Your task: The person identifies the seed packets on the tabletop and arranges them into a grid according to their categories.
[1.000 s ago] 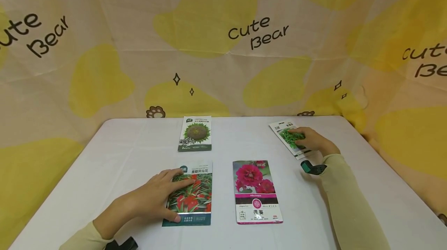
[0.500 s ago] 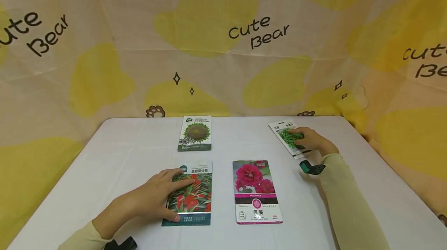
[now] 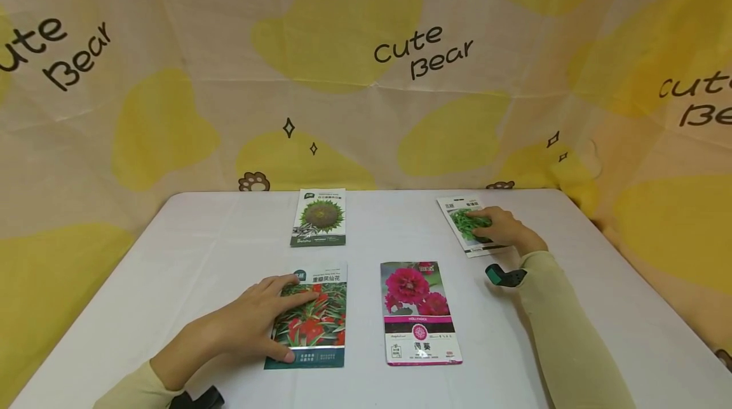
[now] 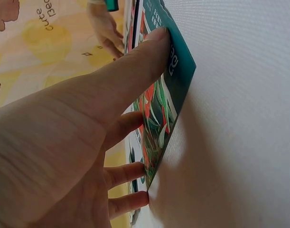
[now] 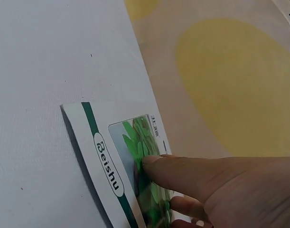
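My left hand (image 3: 246, 320) rests with spread fingers on a seed packet with red flowers (image 3: 311, 326) at the near left of the table. In the left wrist view its thumb (image 4: 152, 52) lies on the packet's teal band and the other fingertips touch its edge. At the far right, my right hand (image 3: 506, 230) lies on a white seed packet with green leaves (image 3: 466, 221). The right wrist view shows the thumb (image 5: 159, 166) pressed on the leaf picture, with the other fingers partly hidden beneath the hand. Both packets lie on the table.
A pink hollyhock seed packet (image 3: 420, 314) lies right of the red-flower packet. Behind, a sunflower seed packet (image 3: 319, 217) lies near the far edge of the white table (image 3: 229, 231). A yellow patterned cloth (image 3: 354, 79) hangs behind the table.
My right hand has shifted slightly left, and the green-leaf packet has moved with it and turned a little straighter. My left hand stays on the red-flower packet.
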`<state>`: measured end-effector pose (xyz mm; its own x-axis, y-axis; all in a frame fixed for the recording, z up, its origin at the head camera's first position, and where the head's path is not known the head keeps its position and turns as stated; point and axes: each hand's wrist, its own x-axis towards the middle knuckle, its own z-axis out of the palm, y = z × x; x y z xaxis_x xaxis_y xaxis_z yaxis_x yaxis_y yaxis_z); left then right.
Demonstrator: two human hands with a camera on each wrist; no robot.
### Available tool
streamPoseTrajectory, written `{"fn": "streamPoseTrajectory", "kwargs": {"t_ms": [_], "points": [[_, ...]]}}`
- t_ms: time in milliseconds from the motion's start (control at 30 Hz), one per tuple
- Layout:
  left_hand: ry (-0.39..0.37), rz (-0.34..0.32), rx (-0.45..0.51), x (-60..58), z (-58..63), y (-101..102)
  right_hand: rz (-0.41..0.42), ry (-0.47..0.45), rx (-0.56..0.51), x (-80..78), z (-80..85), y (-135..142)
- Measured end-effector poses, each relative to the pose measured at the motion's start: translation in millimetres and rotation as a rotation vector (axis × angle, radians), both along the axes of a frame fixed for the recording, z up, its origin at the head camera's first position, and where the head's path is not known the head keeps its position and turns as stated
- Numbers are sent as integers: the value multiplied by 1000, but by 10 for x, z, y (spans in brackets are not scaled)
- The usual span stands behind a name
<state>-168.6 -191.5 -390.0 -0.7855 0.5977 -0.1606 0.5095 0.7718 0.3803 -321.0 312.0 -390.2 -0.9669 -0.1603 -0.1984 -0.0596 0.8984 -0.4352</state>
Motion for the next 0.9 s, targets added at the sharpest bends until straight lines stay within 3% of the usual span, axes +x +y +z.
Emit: {"fn": "streamPoseTrajectory", "kwargs": {"t_ms": [900], "points": [[16, -2, -14, 8, 5, 14, 53, 66, 38, -6, -43, -251]]}}
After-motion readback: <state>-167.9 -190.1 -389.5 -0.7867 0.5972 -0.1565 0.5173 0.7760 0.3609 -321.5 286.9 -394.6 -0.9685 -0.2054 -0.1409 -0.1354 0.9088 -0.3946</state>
